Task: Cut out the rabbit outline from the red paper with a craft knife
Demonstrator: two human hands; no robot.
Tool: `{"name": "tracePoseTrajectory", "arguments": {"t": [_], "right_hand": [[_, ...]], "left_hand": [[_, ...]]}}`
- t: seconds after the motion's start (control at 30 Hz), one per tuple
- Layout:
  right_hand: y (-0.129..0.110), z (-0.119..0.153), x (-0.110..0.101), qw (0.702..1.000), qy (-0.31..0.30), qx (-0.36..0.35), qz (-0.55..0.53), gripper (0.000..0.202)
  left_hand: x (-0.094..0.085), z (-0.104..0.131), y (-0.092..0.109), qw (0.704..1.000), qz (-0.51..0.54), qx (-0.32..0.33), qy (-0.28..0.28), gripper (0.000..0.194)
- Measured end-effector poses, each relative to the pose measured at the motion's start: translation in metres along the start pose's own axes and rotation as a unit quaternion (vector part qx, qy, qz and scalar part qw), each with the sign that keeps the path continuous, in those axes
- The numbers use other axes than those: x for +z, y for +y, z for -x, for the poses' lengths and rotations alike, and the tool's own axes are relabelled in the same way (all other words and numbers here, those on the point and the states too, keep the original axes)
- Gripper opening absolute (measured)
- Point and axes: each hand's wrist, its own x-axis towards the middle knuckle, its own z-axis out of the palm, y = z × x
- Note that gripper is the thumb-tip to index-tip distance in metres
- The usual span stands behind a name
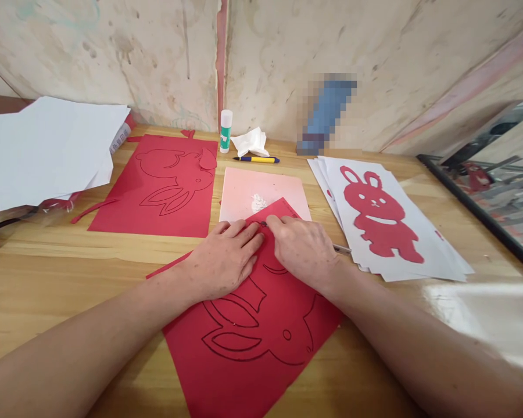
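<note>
A red sheet (253,371) with a rabbit drawn in black lines lies at an angle before me, its far corner over a pale pink board (261,183). My left hand (226,258) rests flat on the sheet, fingers spread slightly and pointing to the right. Close beside its fingertips, my right hand (303,247) is closed around a thin cutting tool (342,249). The tool's dark tip touches the paper near the sheet's far corner, and its grey end sticks out behind my palm. Most of the tool is hidden by my hand.
Another red sheet (178,197) with a rabbit outline lies left, near white papers (47,157). Behind the board are a glue stick (225,132), a crumpled tissue (250,142) and a yellow-blue pen (257,159). White sheets with a red rabbit cutout (381,215) lie right.
</note>
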Motion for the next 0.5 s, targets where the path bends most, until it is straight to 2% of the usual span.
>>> {"name": "tracePoseTrajectory", "arguments": {"t": [0.5], "right_hand": [[-0.0041,0.0001,-0.0027,1.000,-0.008,-0.005,0.002,0.027]], "left_hand": [[-0.0032,-0.0016,0.0006,1.000,0.006,-0.002,-0.008,0.038]]}}
